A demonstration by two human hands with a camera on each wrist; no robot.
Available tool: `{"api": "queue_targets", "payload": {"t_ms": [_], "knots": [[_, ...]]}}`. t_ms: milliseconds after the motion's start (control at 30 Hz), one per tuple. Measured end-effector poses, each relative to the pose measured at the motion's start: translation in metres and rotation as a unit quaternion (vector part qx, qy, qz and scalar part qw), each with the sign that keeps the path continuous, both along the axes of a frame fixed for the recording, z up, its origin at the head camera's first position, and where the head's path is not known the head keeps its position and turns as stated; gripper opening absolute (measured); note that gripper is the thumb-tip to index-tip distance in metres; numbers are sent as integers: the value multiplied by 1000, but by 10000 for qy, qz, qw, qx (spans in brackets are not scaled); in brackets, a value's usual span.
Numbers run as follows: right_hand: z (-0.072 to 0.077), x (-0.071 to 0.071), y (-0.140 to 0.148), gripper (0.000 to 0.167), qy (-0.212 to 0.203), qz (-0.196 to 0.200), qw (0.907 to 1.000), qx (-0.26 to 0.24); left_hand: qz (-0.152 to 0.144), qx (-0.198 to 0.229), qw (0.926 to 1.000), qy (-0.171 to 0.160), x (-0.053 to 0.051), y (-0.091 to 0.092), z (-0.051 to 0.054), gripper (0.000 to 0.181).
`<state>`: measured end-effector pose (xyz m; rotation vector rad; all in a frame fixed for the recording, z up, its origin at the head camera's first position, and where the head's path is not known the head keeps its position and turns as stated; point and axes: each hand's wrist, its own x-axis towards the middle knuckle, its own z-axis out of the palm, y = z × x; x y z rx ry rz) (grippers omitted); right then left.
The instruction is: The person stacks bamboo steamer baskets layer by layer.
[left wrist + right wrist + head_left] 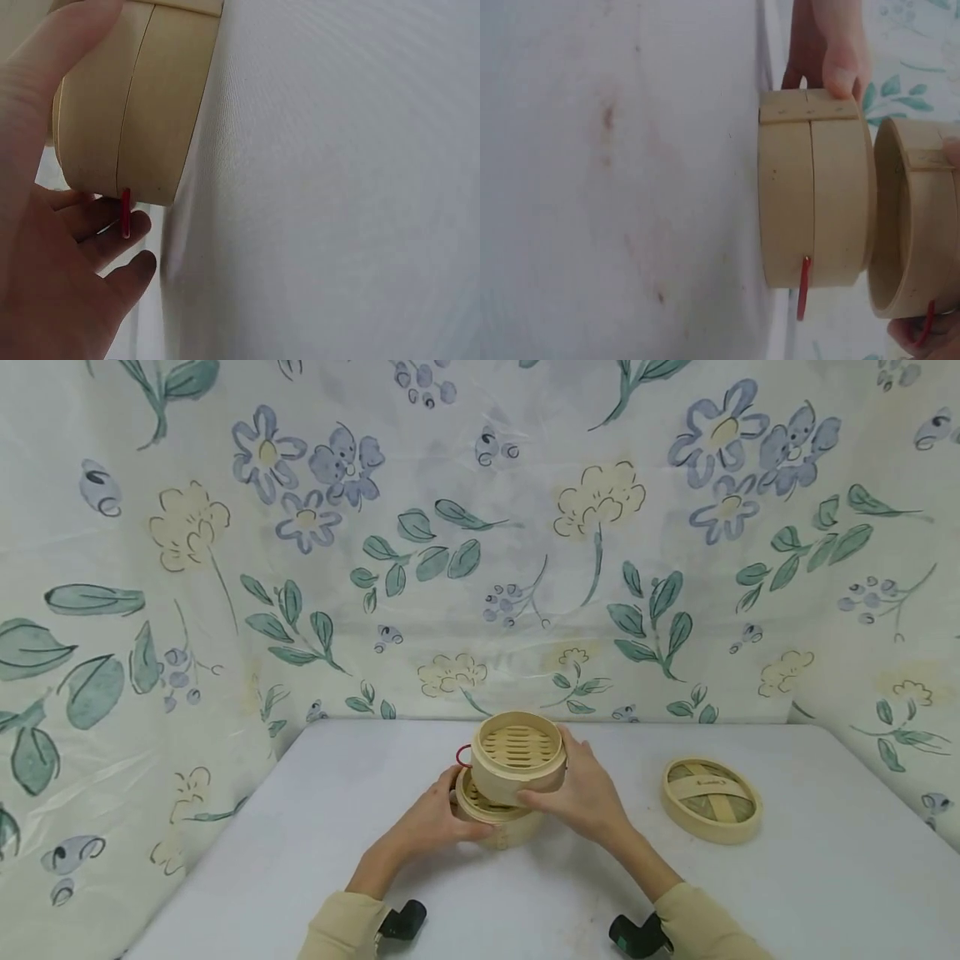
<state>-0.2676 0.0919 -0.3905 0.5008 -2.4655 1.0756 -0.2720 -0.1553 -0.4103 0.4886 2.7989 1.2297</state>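
My right hand point(581, 789) grips the upper bamboo steamer basket point(517, 772), a round one with a slatted base and a red loop at its left. It is held over the lower bamboo steamer basket point(498, 833), tilted a little. A gap between the two baskets shows in the right wrist view, where the lower basket point(810, 195) stands on the table. My left hand point(438, 814) holds that lower basket from the left side, thumb in front. In the left wrist view, fingers of the left hand point(52, 247) curl behind the basket point(142, 105), near its red loop.
A woven bamboo lid point(712, 802) with a pale band across it lies on the white table point(825, 877) to the right. Floral fabric point(525, 568) hangs behind the table and along its sides. Black devices point(405, 920) are at both wrists.
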Motion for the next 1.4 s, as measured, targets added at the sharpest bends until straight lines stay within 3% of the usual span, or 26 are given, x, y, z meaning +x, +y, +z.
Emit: {"api": "queue_targets", "payload": {"t_ms": [300, 667, 1067, 1400], "knots": [[-5, 2, -16, 104, -256, -69, 9996, -1, 136, -104, 9998, -113, -1, -3, -2, 113], [-9, 9, -28, 108, -448, -282, 9986, -48, 136, 192, 9994, -273, 0, -2, 0, 108], [-7, 10, -29, 109, -366, -247, 9988, 234, -482, 758, 9960, 23, -2, -2, 0, 93], [-8, 13, -29, 113, -487, -238, 9982, 251, -165, 992, 9948, -156, 0, -3, -6, 97]]}}
